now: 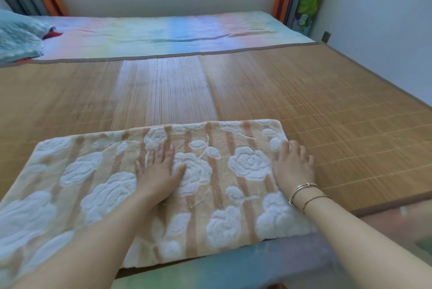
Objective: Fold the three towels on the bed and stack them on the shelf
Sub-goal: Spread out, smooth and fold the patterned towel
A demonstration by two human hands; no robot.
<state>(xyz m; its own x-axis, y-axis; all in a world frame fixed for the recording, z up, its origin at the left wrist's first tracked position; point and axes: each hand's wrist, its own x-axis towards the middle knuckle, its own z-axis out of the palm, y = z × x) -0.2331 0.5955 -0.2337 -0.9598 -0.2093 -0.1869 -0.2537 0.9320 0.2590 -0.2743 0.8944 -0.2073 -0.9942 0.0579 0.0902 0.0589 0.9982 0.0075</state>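
Head view: towel (98, 183) under flat left fingers (161, 155); right fingers (295, 150) flat on its edge

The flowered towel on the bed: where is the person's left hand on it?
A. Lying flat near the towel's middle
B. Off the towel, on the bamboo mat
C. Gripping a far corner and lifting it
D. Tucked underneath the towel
A. The left hand lies flat, fingers spread, on the middle of the flowered towel, while the right hand rests at the towel's right edge.
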